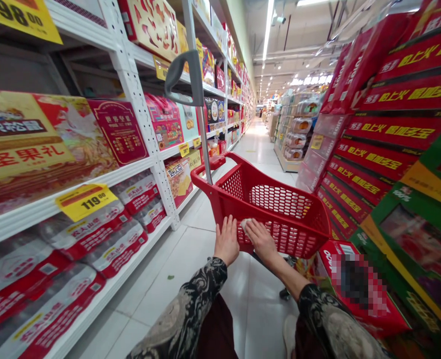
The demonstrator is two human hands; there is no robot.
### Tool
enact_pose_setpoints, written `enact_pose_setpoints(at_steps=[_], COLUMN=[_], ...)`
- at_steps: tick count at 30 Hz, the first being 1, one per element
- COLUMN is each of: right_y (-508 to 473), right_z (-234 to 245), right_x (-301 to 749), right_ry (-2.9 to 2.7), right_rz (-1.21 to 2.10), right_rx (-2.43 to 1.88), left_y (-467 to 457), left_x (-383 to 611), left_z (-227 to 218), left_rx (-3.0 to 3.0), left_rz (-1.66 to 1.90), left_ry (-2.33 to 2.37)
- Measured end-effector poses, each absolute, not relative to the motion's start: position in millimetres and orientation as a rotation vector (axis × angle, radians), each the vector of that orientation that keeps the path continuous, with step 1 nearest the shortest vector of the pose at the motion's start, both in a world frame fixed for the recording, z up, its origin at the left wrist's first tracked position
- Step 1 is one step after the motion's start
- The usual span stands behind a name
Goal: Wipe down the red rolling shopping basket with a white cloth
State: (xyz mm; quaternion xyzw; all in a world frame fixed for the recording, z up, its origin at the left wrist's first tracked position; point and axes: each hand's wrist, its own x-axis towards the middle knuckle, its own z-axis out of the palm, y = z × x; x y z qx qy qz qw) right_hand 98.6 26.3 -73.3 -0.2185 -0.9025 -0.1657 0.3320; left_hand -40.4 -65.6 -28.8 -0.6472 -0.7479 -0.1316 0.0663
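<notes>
A red plastic shopping cart basket (280, 199) with perforated walls stands before me, tilted in view. From its left end rises a metal pole with a grey handle (185, 77). Against the basket's near side, my left hand (227, 240) lies flat with its fingers stretched out, holding nothing. Just right of it, my right hand (262, 240) presses a small crumpled white tissue (245, 224) to the same wall. Most of the tissue is hidden under the fingers. A black caster (284, 294) shows below the basket.
White shelving (130, 85) with gift boxes and packs of bottled drinks lines the left. At the right rise stacked red drink cartons (380, 149) and green boxes (410, 239), close to the cart. A tiled aisle (255, 134) runs ahead, past a display stand (291, 129).
</notes>
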Motion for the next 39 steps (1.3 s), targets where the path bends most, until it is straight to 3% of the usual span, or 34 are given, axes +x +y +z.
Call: enact_pose_setpoints(at_steps=[6,16,25,33,39], right_y=[42.1,28.9,48.1,34.1,44.8], right_z=[-14.1,-78.4,7.1,-37.6,23.5], right_x=[57.5,67.5,-0.1,0.0,-42.6], right_ry=[-2.223,-2.479,-2.247,-2.472,-2.264], right_rz=[-0.466,-0.504,-0.475,-0.478,-0.448], right_rx=[-0.562,-0.500,-0.485,-0.376,-0.394], left_y=[-60.4,-73.7,-73.9,-78.2,-79.1], left_x=[-53.5,-71.2,-93.0,-115.5,-129.5], left_z=[-12.7,-30.2,-5.8,-11.4,-13.2], left_rx=[-1.882,-1.866,-1.771,-1.738,-1.683], left_rz=[-0.432,-0.414,-0.437,-0.419,-0.403], left_ry=[-2.273,-2.301,-2.378,-2.388,-2.429])
